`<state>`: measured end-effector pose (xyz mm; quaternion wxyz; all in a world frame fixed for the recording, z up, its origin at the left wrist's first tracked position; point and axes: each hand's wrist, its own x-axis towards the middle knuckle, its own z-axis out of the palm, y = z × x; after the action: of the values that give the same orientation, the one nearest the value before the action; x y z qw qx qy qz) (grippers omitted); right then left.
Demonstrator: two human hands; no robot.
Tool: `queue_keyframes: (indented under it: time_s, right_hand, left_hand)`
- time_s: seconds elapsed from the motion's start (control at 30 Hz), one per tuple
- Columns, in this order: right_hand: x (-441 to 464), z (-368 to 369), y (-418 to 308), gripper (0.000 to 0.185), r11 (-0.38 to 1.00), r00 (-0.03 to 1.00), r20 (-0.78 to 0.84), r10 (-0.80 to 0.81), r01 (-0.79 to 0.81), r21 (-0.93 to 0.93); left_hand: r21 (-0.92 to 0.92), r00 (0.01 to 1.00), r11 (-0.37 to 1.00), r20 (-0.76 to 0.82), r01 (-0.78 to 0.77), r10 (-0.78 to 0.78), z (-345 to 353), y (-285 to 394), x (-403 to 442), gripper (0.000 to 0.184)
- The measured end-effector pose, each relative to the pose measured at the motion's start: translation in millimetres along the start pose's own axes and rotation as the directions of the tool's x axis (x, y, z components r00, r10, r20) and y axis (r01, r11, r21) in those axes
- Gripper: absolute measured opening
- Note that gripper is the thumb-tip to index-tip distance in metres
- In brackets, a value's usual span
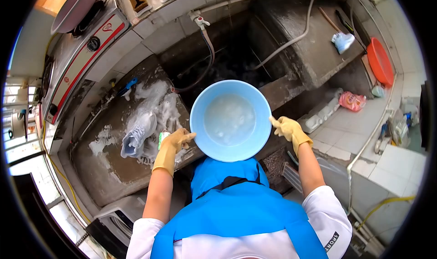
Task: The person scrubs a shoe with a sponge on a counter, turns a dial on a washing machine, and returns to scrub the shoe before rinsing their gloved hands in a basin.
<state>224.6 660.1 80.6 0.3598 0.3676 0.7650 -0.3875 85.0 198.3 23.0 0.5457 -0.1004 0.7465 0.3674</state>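
Note:
A light blue basin [196, 118] of cloudy, foamy water is right in front of my body. My left hand [175, 143], in a yellow rubber glove, grips its rim on the left. On the opposite side my right hand [290, 129], gloved the same way, has its fingers at the rim; the fingertips on the outer wall are partly hidden. A white sneaker [139, 135] covered in suds lies left of my left hand on the wet concrete slab. Beside that glove is a small green-and-white item [163, 138], partly covered.
White foam [154, 95] and a blue-handled brush [129, 86] lie on the slab. Behind the basin is a dark sink trough [232, 58] with a tap [199, 20] and hose. A gas stove [86, 54] stands left; a red basin [380, 61] and pink bag [352, 101] are right.

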Motion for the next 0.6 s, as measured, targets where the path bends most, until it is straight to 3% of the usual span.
queue_keyframes:
  time_s: [0.03, 0.1, 0.13, 0.27, 0.37, 0.43, 0.5, 0.53, 0.57, 0.6]
  right_hand:
    - [14, 3, 4, 0.071, 1.000, 0.997, 0.075, 0.007, -0.007, -0.003]
    - [35, 16, 8, 0.070, 0.984, 0.971, 0.200, -0.129, 0.100, 0.150]
    - [36, 14, 6, 0.065, 0.988, 0.968, 0.196, -0.155, 0.152, 0.033]
    - [42, 22, 8, 0.054, 0.959, 0.944, 0.173, -0.282, 0.271, 0.082]
    - [15, 23, -20, 0.053, 0.939, 0.948, 0.033, -0.316, 0.308, 0.153]
    - [-11, 16, -52, 0.051, 0.939, 0.944, -0.065, -0.325, 0.330, 0.095]
    - [-43, 3, -93, 0.050, 0.920, 0.915, -0.127, -0.382, 0.390, 0.041]
    - [-53, -4, -111, 0.051, 0.914, 0.905, -0.145, -0.399, 0.406, 0.023]
    - [-65, -10, -129, 0.051, 0.906, 0.894, -0.161, -0.417, 0.424, 0.005]
    - [-86, -18, -153, 0.051, 0.899, 0.877, -0.197, -0.438, 0.430, -0.083]
  left_hand:
    - [0.059, 1.000, 0.998, -0.004, -0.028, 0.028, 5, 1, 2, 0.045]
    - [0.049, 1.000, 0.999, -0.002, 0.002, -0.002, 11, 17, -2, 0.042]
    - [0.053, 1.000, 0.998, 0.019, 0.021, -0.022, 14, 24, -5, 0.039]
    - [-0.068, 0.996, 0.995, 0.040, -0.074, 0.077, 16, 32, -14, 0.042]
    - [-0.142, 0.997, 0.987, -0.038, -0.075, 0.071, 7, 34, -24, 0.027]
    - [-0.183, 0.999, 0.983, -0.041, -0.022, 0.014, -11, 21, -21, 0.024]
    - [-0.206, 0.966, 0.948, -0.145, -0.242, 0.215, -26, 7, -24, 0.028]
    - [-0.262, 0.963, 0.930, -0.139, -0.259, 0.229, -39, 33, -64, 0.031]
    - [-0.313, 0.893, 0.837, -0.153, -0.449, 0.422, -53, 10, -44, 0.034]
    - [-0.303, 0.894, 0.841, -0.188, -0.448, 0.408, -68, 17, -64, 0.035]
